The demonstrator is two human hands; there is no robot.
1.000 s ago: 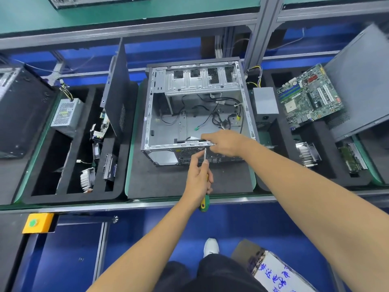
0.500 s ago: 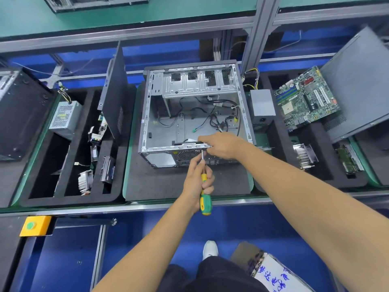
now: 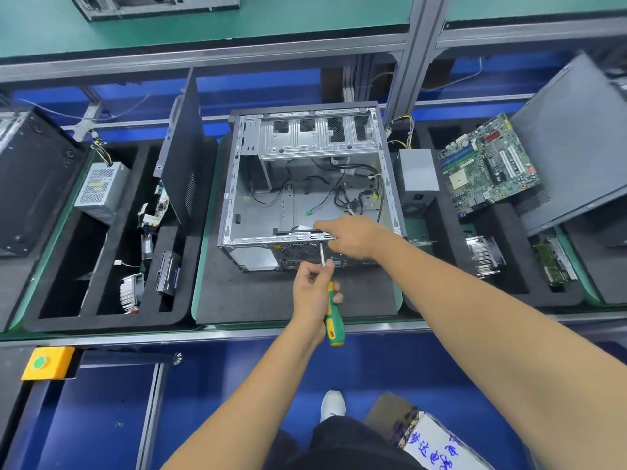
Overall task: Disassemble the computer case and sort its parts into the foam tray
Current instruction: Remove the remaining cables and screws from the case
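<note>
The computer case lies open on its side on a black foam mat in the middle of the surface, and it looks largely gutted: inside remain loose black cables, the drive cage at the far end, and little else that can be made out. Much of the sorting appears done. The foam tray to the right already carries the motherboard, a grey power supply, a finned heatsink and a small green card, with a side panel leaning over its far corner (the tray on the left holds a similar set of parts, so which one serves this case cannot be told). The left hand has its fingers curled round a green and yellow screwdriver, its tip up against the rear face of the case just under the near rim. The right hand rests on that rim, fingers bent over the edge near a dark part just inside; whether it actually pinches that part is not clear. Judging by this, a fastener at the rear is in hand, and what is left is the cabling, whatever that screw secures, and the bare chassis itself.
</note>
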